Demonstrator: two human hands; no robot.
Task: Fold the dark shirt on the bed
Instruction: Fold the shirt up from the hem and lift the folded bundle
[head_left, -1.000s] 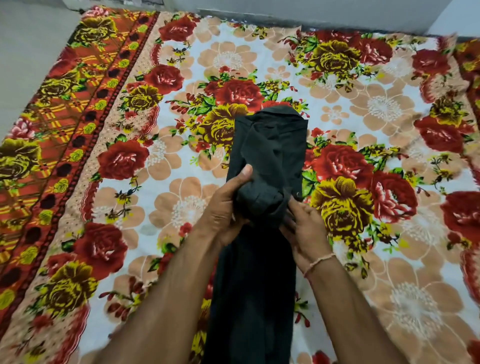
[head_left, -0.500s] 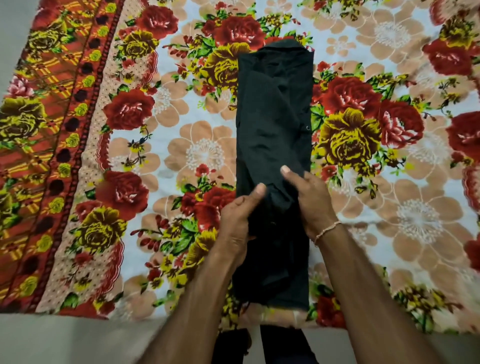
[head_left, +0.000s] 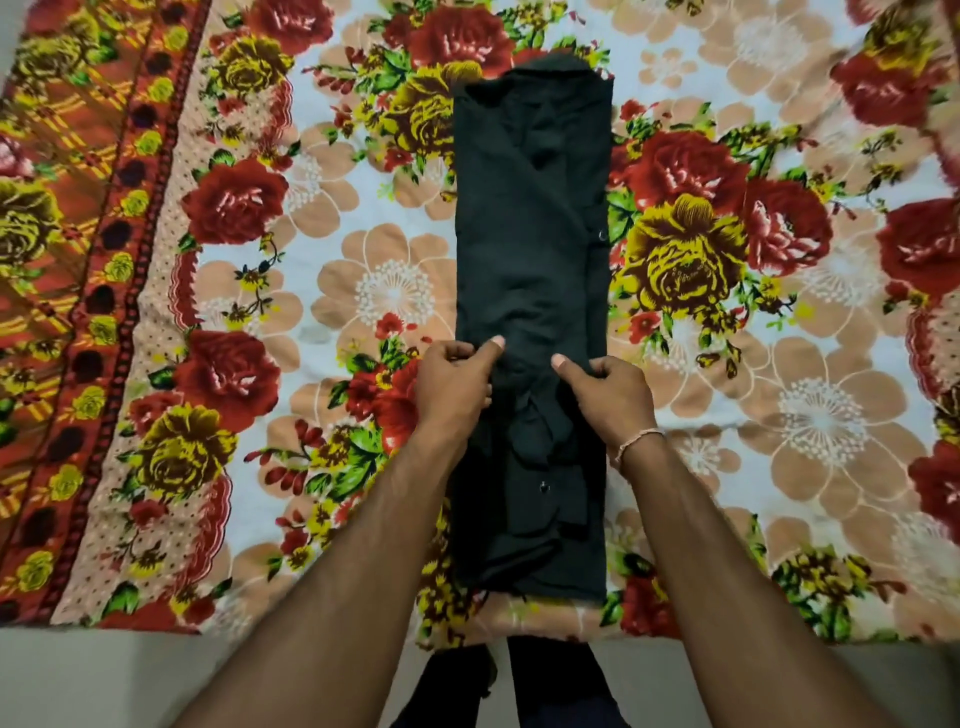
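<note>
The dark shirt (head_left: 530, 249) lies on the bed as a long narrow strip, running from the near edge away from me, collar end farthest. Two small snap buttons show on it. My left hand (head_left: 454, 387) pinches the strip's left edge about halfway along, thumb on top of the cloth. My right hand (head_left: 608, 392) pinches the right edge at the same height, a thread band on its wrist. Bunched folds of cloth lie between and just below the two hands.
A floral bedsheet (head_left: 322, 291) with red and yellow roses covers the bed, with an orange patterned border (head_left: 78, 260) on the left. The bed's near edge (head_left: 311, 631) meets pale floor, where my dark-trousered legs (head_left: 519, 686) stand.
The shirt's near half was lifted and bunched in both hands; now it lies stretched flat toward the bed's near edge. Both hands moved apart to the strip's side edges. My view tilted down.
</note>
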